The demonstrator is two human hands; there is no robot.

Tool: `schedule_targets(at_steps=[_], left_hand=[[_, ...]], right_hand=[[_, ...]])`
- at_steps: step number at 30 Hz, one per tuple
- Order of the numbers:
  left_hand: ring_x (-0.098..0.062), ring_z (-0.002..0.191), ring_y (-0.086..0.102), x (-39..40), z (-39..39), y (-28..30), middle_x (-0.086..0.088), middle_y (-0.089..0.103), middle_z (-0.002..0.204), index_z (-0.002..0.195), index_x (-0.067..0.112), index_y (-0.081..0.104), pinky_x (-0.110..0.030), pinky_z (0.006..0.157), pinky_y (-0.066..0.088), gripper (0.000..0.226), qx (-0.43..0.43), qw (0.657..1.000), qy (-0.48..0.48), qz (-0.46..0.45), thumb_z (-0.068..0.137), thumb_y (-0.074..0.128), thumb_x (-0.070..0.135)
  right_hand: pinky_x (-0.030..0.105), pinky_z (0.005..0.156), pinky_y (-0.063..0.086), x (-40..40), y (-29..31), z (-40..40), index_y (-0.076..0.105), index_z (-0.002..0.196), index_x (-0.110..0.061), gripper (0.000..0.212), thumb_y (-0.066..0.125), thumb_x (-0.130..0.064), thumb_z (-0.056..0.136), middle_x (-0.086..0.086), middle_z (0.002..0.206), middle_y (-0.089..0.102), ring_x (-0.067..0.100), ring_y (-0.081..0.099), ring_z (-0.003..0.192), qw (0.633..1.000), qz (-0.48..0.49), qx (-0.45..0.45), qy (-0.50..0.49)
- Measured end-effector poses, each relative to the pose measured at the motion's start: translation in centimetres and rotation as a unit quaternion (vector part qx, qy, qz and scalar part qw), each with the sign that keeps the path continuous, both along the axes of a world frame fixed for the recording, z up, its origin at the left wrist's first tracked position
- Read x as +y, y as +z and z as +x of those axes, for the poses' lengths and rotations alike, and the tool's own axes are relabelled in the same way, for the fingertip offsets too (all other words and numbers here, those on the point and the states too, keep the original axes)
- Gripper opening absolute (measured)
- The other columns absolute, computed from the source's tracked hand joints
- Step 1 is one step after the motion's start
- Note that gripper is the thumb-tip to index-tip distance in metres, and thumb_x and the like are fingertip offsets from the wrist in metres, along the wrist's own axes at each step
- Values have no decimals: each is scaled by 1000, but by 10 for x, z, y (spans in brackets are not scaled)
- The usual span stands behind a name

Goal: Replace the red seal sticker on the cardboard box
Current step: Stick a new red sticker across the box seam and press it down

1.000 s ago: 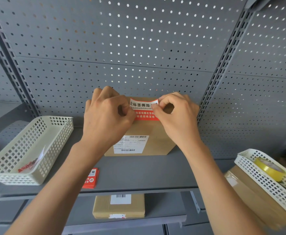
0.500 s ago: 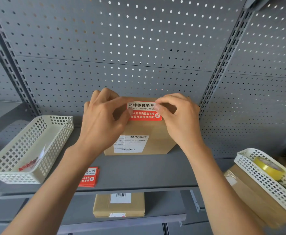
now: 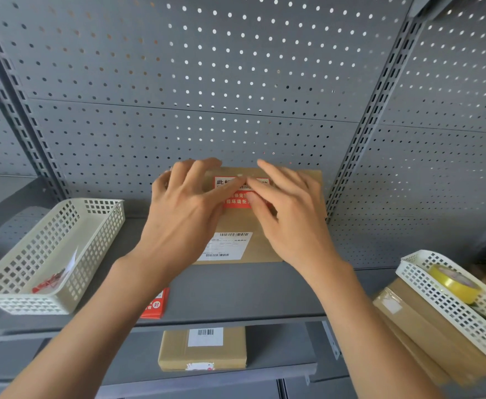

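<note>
A brown cardboard box (image 3: 299,226) lies on the grey shelf (image 3: 236,292) against the pegboard, with a white shipping label (image 3: 227,245) near its front. A red and white seal sticker (image 3: 237,201) lies flat across the box's top, partly hidden by fingers. My left hand (image 3: 187,208) and my right hand (image 3: 288,214) rest over the box with fingers spread, their fingertips pressing on the sticker. Neither hand holds anything.
A white mesh basket (image 3: 49,254) with red and white scraps stands at the left. A stack of red stickers (image 3: 157,305) lies at the shelf's front edge. A second basket (image 3: 443,306) with a yellow tape roll (image 3: 452,283) sits on boxes at the right. Another box (image 3: 204,349) lies on the lower shelf.
The sticker went from being held by pinched fingertips above the box to lying flat on it. Both hands have let go and opened, fingers now pressing it down.
</note>
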State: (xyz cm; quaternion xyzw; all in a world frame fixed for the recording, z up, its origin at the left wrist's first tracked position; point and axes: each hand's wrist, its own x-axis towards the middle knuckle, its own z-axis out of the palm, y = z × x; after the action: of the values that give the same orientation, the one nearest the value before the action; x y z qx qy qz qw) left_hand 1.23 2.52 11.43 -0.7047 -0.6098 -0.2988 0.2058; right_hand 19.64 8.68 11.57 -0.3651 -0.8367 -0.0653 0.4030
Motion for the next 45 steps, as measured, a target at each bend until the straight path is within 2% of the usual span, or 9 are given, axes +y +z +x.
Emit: schedule_targets(at_steps=[6, 11, 19, 32, 34, 36, 39, 42, 45], left_hand=[[-38, 121, 53, -2, -1, -1, -6, 59, 135, 137, 31, 62, -60, 93, 45, 46, 32, 999, 12, -9, 97, 43, 23], [-32, 121, 53, -2, -3, 0, -1, 60, 134, 132, 29, 65, -57, 93, 44, 44, 10, 1000, 3, -10, 97, 39, 26], [-27, 123, 52, -5, -11, -3, 2, 58, 138, 135, 27, 63, -54, 99, 40, 41, -16, 1000, -23, -4, 100, 42, 25], [-20, 122, 50, -4, -12, -1, 9, 60, 137, 134, 23, 65, -49, 103, 38, 43, -67, 997, -31, -9, 101, 40, 32], [-18, 121, 50, 0, -12, 1, 11, 61, 135, 132, 26, 67, -48, 103, 36, 43, -83, 996, -26, -14, 101, 42, 42], [-18, 120, 51, 5, -12, 1, 12, 61, 133, 131, 29, 68, -49, 102, 36, 47, -81, 996, -19, -20, 99, 45, 54], [-19, 119, 52, 9, -14, 1, 13, 62, 131, 130, 30, 68, -49, 100, 35, 46, -85, 996, -27, -21, 97, 47, 55], [-17, 121, 49, 10, -16, 1, 14, 61, 132, 131, 32, 68, -46, 99, 32, 42, -99, 994, -45, -18, 97, 48, 47], [-14, 122, 46, 10, -22, 0, 18, 59, 134, 132, 34, 67, -43, 99, 28, 40, -128, 989, -71, -27, 98, 49, 40]], right_hand=[[53, 104, 41, 0, -2, -4, 76, 119, -21, 36, 50, -38, 99, 5, 143, 62, 24, 56, 130, 1000, 0, 5, -11], [50, 108, 34, 4, -5, 2, 76, 118, -30, 28, 59, -40, 98, 4, 138, 66, 23, 56, 131, 999, -10, 27, -28], [54, 111, 32, 9, -4, 23, 71, 124, -36, 32, 51, -44, 101, -3, 142, 63, 18, 52, 133, 998, -44, 23, -30], [51, 113, 32, 13, -2, 26, 71, 127, -29, 32, 52, -36, 102, -5, 143, 62, 16, 53, 135, 997, -72, 36, -11], [45, 114, 28, 13, -1, 26, 69, 130, -29, 36, 49, -40, 102, -6, 145, 61, 14, 51, 136, 996, -81, 33, -13], [42, 115, 24, 13, 2, 25, 66, 133, -32, 45, 46, -54, 100, -9, 147, 58, 10, 46, 138, 995, -95, 16, -17], [46, 116, 22, 14, 6, 24, 66, 132, -38, 47, 49, -62, 95, -11, 150, 55, 10, 43, 139, 993, -116, 1, -15], [43, 116, 18, 15, 11, 27, 65, 132, -39, 43, 54, -57, 94, -14, 151, 53, 10, 40, 140, 988, -156, 13, 2], [32, 112, 12, 16, 15, 32, 65, 132, -37, 34, 62, -42, 98, -15, 152, 51, 7, 37, 141, 982, -184, 22, 18]])
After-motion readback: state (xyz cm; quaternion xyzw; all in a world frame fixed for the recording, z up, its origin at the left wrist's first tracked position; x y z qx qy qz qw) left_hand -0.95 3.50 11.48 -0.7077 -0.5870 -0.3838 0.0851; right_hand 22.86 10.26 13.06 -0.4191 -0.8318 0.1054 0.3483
